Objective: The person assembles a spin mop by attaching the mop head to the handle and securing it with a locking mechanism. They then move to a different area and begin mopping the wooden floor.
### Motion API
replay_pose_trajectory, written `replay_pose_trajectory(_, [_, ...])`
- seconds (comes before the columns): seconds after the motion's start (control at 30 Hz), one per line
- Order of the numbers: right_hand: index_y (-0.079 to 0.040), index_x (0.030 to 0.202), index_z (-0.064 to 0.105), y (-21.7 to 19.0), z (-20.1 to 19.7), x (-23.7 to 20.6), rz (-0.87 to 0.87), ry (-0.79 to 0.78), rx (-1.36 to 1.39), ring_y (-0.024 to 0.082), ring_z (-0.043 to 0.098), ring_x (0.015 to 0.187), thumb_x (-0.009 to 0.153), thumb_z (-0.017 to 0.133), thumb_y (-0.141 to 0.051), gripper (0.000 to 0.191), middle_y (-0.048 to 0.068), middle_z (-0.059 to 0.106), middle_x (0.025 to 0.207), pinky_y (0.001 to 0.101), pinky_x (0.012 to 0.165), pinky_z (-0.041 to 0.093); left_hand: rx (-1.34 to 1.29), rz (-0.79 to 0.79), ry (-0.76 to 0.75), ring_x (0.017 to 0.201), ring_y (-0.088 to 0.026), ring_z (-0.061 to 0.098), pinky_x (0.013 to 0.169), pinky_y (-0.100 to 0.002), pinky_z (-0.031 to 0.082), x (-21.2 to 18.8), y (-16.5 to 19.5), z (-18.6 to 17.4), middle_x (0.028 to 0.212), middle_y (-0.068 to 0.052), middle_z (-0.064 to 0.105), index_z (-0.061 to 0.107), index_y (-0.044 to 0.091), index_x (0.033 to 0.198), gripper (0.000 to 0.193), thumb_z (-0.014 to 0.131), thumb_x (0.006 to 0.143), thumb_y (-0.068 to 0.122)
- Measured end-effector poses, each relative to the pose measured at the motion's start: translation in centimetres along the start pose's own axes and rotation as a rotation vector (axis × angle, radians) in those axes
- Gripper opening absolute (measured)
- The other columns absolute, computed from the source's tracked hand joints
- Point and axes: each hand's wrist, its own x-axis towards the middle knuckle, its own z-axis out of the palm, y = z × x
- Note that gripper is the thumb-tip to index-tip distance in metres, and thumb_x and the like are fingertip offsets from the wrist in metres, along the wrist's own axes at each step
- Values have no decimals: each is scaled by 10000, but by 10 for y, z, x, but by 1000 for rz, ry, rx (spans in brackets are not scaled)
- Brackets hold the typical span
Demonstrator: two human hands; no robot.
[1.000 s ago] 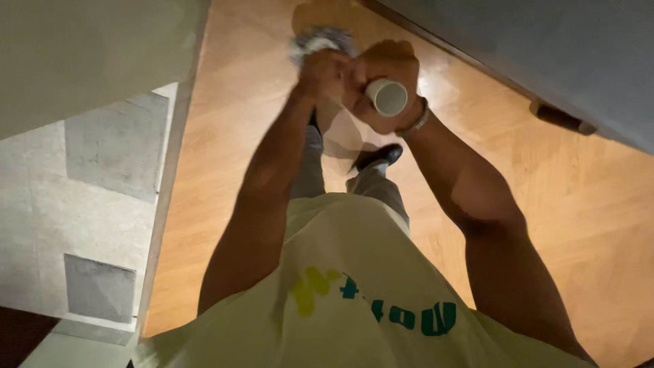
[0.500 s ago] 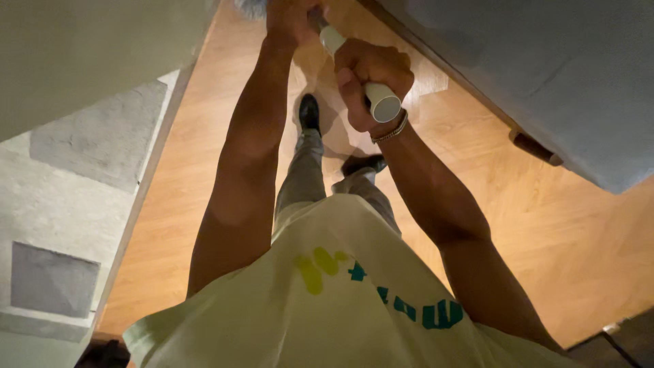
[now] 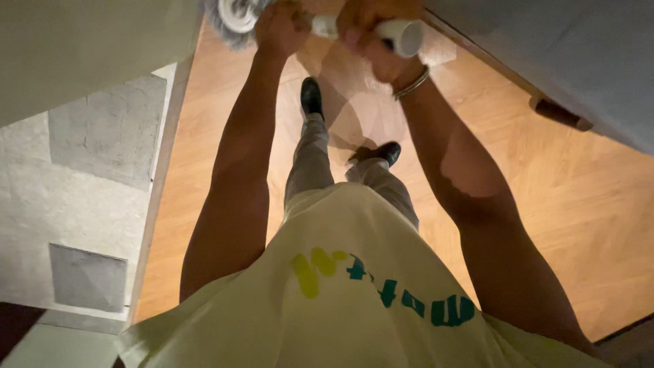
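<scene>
Two hands, left [image 3: 283,27] and right [image 3: 371,31], one white handle [image 3: 395,31], one grey mop head [image 3: 235,20], two black shoes [image 3: 312,95], one bracelet [image 3: 411,85].

Dim, warm light — soft double shadows on the floor [image 3: 558,204]; slightly blurred, stretched toward the edges.

Home interior: wooden floor [image 3: 579,197], pale rug [image 3: 61,204], mop handle [image 3: 398,33].

Pale yellow printed T-shirt [image 3: 354,300], grey trousers [image 3: 310,160], black shoes [image 3: 311,95], wrist bangle [image 3: 411,84]
</scene>
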Motion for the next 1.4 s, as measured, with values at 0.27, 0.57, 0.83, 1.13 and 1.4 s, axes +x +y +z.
replay_pose_trajectory(0.27, [-21,732,417,-57,-51,-191,156,130,151,236,550,645,971,592,-32,296,111,528,699,305,580,487,-8,-17,-242,902,-376,689,736,-493,546,-88,87,106,959,-118,735,716,116,889,229,731,854,342])
replay_pose_trajectory(0.57, [-55,650,418,-245,-215,-378,372,215,-157,186,582,514,898,619,-44,319,81,522,617,270,500,448,-456,190,-638,893,-211,730,761,-366,560,-188,349,301,967,-62,758,698,114,946,175,748,817,221])
replay_pose_trajectory(0.83, [-70,641,520,-273,-239,-479,425,-1,-591,262,523,520,764,735,-37,250,84,489,613,326,512,412,-579,293,-698,802,-306,625,718,-415,498,-264,477,394,857,-123,626,620,89,810,385,625,975,436])
replay_pose_trajectory(1.13, [-107,724,576,-193,-93,-400,155,80,-500,248,619,649,761,795,-66,226,68,637,708,380,675,455,-774,305,-689,806,-302,655,731,-430,502,-269,356,314,861,-107,671,661,117,846,322,660,974,412])
replay_pose_trajectory(1.4, [-107,712,557,-149,59,-222,-129,34,-343,252,559,637,744,778,-62,227,54,576,671,417,724,439,-603,310,-481,813,-301,674,741,-442,507,-218,137,158,880,-98,709,708,139,878,266,694,975,387])
